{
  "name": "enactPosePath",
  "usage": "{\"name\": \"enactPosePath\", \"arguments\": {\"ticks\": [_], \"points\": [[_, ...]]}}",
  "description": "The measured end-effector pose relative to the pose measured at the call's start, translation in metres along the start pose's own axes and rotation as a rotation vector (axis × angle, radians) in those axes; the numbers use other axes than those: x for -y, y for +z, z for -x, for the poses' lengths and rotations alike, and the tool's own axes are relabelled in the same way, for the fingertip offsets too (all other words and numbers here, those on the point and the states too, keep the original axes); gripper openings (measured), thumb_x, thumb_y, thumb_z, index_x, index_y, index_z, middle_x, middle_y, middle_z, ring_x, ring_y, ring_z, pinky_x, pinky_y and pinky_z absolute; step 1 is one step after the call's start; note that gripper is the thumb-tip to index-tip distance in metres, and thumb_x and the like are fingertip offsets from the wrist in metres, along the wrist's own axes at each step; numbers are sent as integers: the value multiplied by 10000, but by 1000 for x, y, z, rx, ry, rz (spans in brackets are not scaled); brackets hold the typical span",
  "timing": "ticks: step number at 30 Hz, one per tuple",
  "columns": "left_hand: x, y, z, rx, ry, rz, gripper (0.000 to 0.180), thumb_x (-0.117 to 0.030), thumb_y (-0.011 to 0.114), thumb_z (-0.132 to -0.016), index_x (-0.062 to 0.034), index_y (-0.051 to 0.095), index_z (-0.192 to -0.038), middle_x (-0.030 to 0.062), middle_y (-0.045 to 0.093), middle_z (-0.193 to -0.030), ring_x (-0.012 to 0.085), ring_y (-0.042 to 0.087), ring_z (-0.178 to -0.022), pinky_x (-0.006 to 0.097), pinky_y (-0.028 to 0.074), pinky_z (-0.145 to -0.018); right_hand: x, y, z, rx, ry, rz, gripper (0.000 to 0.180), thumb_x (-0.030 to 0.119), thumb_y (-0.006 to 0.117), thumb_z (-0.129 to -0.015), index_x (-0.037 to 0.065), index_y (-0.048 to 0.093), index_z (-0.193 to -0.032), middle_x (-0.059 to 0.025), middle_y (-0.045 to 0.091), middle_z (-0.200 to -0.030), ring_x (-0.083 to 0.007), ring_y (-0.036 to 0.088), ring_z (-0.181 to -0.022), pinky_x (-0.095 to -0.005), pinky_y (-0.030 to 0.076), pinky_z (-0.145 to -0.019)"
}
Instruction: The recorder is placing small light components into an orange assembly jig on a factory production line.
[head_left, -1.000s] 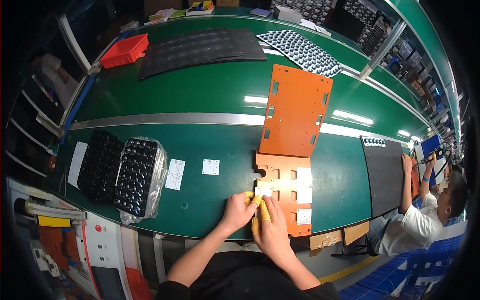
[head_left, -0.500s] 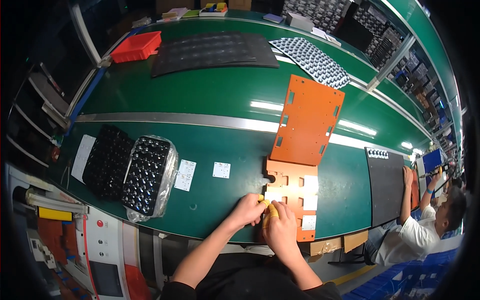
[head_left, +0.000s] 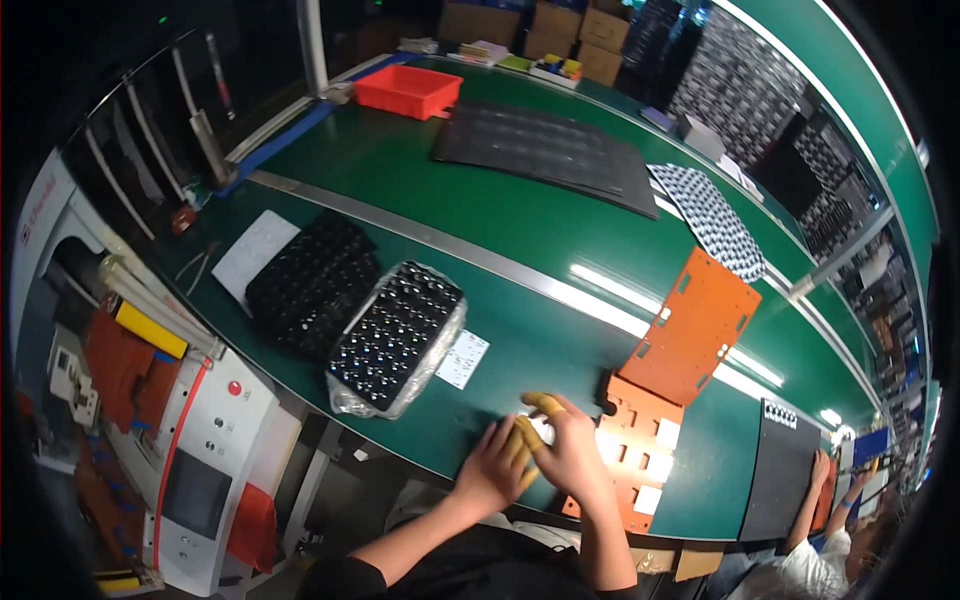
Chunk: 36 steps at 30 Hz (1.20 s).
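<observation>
- White board (head_left: 542,429), small, partly hidden: between the hands, near side of green table (head_left: 560,350).
- Right hand (head_left: 573,447): yellow-covered fingers curved about the board; grip cannot be told.
- Left hand (head_left: 497,462): fingers bent, just beside the board; grip likewise unclear.
- Orange fixture (head_left: 628,410): right of the hands; three white pieces (head_left: 658,467) along its right side.
- Black domed tray (head_left: 397,338), clear-wrapped: left.
- Red bin (head_left: 405,97): far left.

No text reads clearly — the red lettering (head_left: 38,208) on the white machine housing (head_left: 58,192) seems too small and slanted.
</observation>
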<state>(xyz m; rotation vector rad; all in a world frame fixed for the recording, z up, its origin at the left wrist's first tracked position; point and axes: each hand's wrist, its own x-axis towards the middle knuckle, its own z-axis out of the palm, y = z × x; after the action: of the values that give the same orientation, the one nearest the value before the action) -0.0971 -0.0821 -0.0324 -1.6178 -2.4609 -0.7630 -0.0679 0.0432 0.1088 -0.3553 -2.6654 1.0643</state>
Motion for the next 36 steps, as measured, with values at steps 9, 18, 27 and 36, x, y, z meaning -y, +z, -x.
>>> {"name": "enactPosePath", "arguments": {"ticks": [9, 18, 27, 36], "points": [[22, -45, 82, -86, 184, 47, 318, -135, 610, -791, -28, 681, -1082, 129, 632, -1175, 293, 552, -1213, 412, 439, -1047, 54, 110, -137, 68, -380, -139, 276, 52, 612, -868, -73, 598, -1114, -210, 647, -949, -322, 679, -835, -380, 545, -745], [40, -83, 102, -540, -163, 190, 337, 76, 691, -605, -61, 747, -908, 108, 592, -804, 289, 592, -702, 353, 526, -644, 63, 134, -154, 101, -415, 438, 182, 113, 577, -848, -37, 599, -947, -202, 645, -854, -329, 684, -701, -414, 561, -581], [35, -74, 95, -272, -368, 897, 411, -34, 641, -831, 107, 530, -1201, 153, 646, -1082, 196, 647, -964, 331, 529, -851, 40, 44, -14, 251, -265, -447, 238, 99, 728, -835, -5, 625, -1023, -119, 626, -969, -194, 636, -805, -299, 528, -722], [-28, -73, 39, -195, -371, 1355, 448, 103, 501, -924, 63, 392, -1357, 207, 575, -1259, 239, 573, -1165, 351, 462, -996, -3, 29, 116, -225, 39, -421, 270, -5, 769, -741, 0, 620, -965, -131, 653, -1000, -228, 675, -857, -311, 546, -773]]}}
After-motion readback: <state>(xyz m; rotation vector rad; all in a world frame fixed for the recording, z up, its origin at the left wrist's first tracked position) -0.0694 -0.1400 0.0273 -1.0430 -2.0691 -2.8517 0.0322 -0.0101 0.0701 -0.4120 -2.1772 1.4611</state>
